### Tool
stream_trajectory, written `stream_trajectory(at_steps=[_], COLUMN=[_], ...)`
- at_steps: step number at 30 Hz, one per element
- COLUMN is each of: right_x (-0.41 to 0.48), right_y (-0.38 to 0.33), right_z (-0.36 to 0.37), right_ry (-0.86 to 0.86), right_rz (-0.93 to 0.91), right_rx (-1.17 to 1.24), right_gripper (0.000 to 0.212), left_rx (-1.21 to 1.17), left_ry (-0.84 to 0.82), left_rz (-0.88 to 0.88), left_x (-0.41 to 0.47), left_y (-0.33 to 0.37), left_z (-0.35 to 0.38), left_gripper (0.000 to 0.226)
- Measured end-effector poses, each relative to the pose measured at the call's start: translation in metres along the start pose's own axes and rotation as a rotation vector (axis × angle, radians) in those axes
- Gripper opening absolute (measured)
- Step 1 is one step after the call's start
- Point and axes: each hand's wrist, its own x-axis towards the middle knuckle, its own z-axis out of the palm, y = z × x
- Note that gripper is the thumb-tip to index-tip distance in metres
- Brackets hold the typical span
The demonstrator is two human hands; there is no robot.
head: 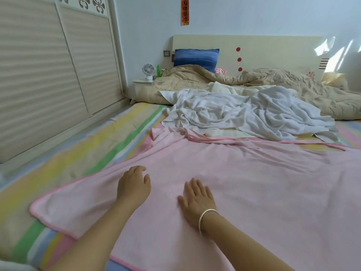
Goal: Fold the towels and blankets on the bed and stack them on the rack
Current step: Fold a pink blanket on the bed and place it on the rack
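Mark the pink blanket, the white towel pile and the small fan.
pink blanket (254, 182), head view, flat middle of the spread cloth
white towel pile (244, 112), head view, crumpled middle
small fan (148, 69), head view, round grille

pink blanket (244, 182), rainbow-striped sheet (78, 153)

Soft daylight — right-side glare, warped edges
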Motion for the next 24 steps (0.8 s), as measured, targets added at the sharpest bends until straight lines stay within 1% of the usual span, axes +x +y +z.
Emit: stream_trajectory(at_steps=[3,5,6,8,9,11,12,13,15,16,17,20,22,24], right_x=[0.053,0.093,0.115,0.151,0.170,0.211,0.231,0.248,0.286,0.303,0.323,0.368,0.386,0.401], right_y=[-0.034,-0.052,-0.060,-0.068,-0.069,-0.068,-0.069,-0.070,-0.077,-0.081,-0.085,-0.096,-0.104,-0.112], right_z=[0.001,-0.007,-0.013,-0.030,-0.038,-0.055,-0.064,-0.071,-0.081,-0.083,-0.083,-0.076,-0.069,-0.059], right_ry=[-0.024,-0.016,0.009,0.119,0.166,0.233,0.258,0.267,0.251,0.237,0.223,0.221,0.251,0.281], right_rz=[-0.103,-0.153,-0.167,-0.186,-0.183,-0.155,-0.136,-0.113,-0.075,-0.063,-0.050,0.007,0.012,-0.039], right_rx=[0.020,0.057,0.063,0.049,0.033,0.019,0.022,0.022,0.005,-0.004,-0.016,-0.045,-0.088,-0.188], right_gripper=[0.064,0.061,0.061,0.073,0.070,0.049,0.044,0.042,0.041,0.042,0.042,0.046,0.050,0.045], left_rx=[-0.012,-0.038,-0.064,-0.132,-0.155,-0.181,-0.199,-0.223,-0.260,-0.244,-0.211,-0.140,-0.194,-0.289], left_ry=[0.019,0.061,0.096,0.132,0.119,0.054,0.012,-0.033,-0.146,-0.199,-0.236,-0.297,-0.308,-0.339], left_rz=[-0.034,-0.064,-0.081,-0.126,-0.143,-0.157,-0.153,-0.142,-0.103,-0.090,-0.077,-0.041,-0.067,-0.086], left_x=[0.043,0.081,0.102,0.134,0.147,0.171,0.182,0.190,0.206,0.211,0.219,0.234,0.240,0.247], left_y=[-0.025,-0.042,-0.050,-0.058,-0.059,-0.058,-0.056,-0.052,-0.041,-0.034,-0.029,-0.026,-0.038,-0.052], left_z=[0.004,0.003,0.002,-0.002,-0.002,0.003,0.007,0.011,0.021,0.024,0.027,0.040,0.050,0.056], left_gripper=[0.037,0.035,0.034,0.030,0.027,0.017,0.013,0.019,0.050,0.058,0.060,0.052,0.050,0.044])
